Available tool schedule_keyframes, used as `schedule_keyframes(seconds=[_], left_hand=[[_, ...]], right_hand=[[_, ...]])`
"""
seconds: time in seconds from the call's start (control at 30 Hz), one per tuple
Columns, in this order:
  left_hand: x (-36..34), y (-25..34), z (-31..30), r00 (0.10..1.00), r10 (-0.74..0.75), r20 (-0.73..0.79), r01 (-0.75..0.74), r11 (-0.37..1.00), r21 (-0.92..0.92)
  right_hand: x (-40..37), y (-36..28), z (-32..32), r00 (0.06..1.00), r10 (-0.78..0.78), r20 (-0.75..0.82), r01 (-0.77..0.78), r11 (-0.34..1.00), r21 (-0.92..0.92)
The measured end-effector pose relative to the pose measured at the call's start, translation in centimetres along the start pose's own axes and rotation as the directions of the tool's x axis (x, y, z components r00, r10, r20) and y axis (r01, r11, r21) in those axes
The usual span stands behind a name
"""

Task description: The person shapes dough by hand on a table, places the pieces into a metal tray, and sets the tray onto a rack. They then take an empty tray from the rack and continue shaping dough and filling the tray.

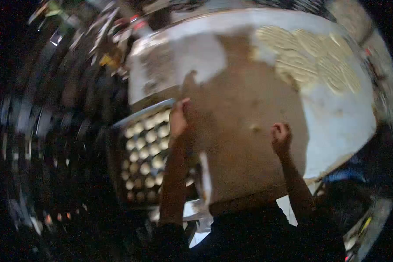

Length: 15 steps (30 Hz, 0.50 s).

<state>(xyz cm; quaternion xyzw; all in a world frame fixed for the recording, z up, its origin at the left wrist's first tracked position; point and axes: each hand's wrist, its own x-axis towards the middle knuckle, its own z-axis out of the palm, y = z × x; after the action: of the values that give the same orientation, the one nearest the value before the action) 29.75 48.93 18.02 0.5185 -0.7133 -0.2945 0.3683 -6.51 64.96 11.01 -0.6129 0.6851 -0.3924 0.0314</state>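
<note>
My left hand [178,118] is at the upper right corner of a dark baking tray [118,174], its forearm lying over the tray's right side. Blur hides whether its fingers grip the rim. Rows of small pale round dough pieces [145,167] fill the tray. Over the table's shaded middle, my right hand [281,137] has its fingers curled in; anything between them is too small to make out. A small pale lump [254,128], like dough, lies on the table just left of that hand.
Flattened, ridged pale dough sheets [308,56] lie at the far right of the white table [336,126]. The table's rounded edge runs along the right. Blurred clutter, including a bottle with a red cap [139,25], stands past the far left corner. My shadow covers the middle.
</note>
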Motion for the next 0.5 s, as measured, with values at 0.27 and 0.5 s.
schedule_keyframes(seconds=[0.27, 0.5], left_hand=[[25.5, -4.8, 28.5, 0.907, 0.021, 0.421, 0.034, 0.992, -0.122], [34.0, 0.5, 39.8, 0.984, 0.112, 0.141, -0.168, 0.856, 0.489]], right_hand=[[-6.5, 15.5, -11.8, 0.989, 0.099, -0.107, -0.111, 0.987, -0.114], [-3.8, 16.2, -12.1, 0.94, 0.308, -0.145, -0.309, 0.951, 0.018]])
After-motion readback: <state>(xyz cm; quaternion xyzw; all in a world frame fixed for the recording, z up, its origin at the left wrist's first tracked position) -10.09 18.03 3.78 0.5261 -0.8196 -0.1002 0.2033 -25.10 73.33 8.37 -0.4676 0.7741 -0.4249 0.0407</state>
